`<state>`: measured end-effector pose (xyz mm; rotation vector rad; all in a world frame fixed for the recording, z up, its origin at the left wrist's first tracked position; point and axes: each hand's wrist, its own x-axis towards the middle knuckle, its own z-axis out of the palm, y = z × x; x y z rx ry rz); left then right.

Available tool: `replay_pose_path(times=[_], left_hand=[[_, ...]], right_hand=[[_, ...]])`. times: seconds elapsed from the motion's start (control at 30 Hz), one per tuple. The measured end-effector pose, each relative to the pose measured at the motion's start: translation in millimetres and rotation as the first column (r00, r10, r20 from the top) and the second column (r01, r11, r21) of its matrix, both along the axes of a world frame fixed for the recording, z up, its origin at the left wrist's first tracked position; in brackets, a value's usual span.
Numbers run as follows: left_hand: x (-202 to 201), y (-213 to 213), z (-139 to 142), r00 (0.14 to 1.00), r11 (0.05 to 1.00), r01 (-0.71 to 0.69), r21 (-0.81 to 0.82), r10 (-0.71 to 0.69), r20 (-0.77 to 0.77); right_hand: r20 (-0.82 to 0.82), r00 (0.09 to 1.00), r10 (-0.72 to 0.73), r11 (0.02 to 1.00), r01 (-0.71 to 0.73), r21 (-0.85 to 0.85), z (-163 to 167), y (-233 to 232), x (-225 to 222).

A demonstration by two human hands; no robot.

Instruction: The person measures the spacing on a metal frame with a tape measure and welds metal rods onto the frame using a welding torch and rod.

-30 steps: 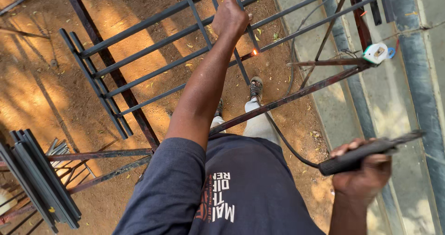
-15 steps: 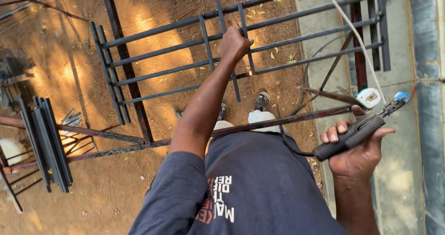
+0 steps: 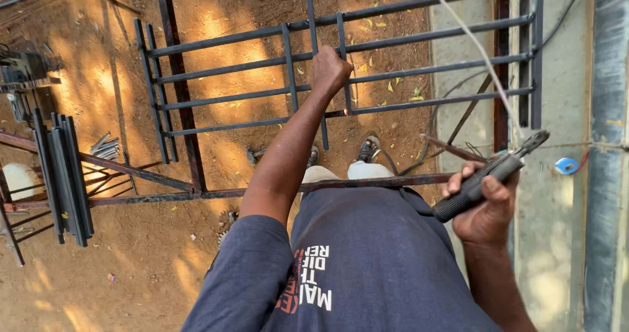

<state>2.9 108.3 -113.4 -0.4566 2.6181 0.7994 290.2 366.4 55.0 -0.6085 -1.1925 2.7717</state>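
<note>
The left hand [image 3: 329,70] grips an upright of the metal gate frame [image 3: 341,76], steadying it, while the right hand [image 3: 485,204] is closed around the welding electrode holder [image 3: 488,175], raised clear.

One metal gate frame [image 3: 393,54], one electrode holder [image 3: 481,178]

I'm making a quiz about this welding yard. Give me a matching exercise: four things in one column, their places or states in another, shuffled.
Things:
1. left hand
2. right hand
3. blue tape roll
4. bundle of dark bars

Places:
A. far left, propped on a stand
B. gripping an upright of the metal grille
C. on the concrete strip at right
D. holding a black-handled electrode holder

Pairs: 1-B, 2-D, 3-C, 4-A
</note>
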Motion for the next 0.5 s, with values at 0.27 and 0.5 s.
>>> replay_pose_path(times=[0.27,0.5], left_hand=[[20,0,16,0.998,0.999,0.029,0.034,-0.027,-0.063],[20,5,19,0.998,0.999,-0.007,0.046,0.009,-0.054]], right_hand=[[0.093,0.996,-0.005,0.994,-0.005,0.109,4,4,-14],[0.042,0.994,0.102,0.994,-0.104,0.046,-14,11,-17]])
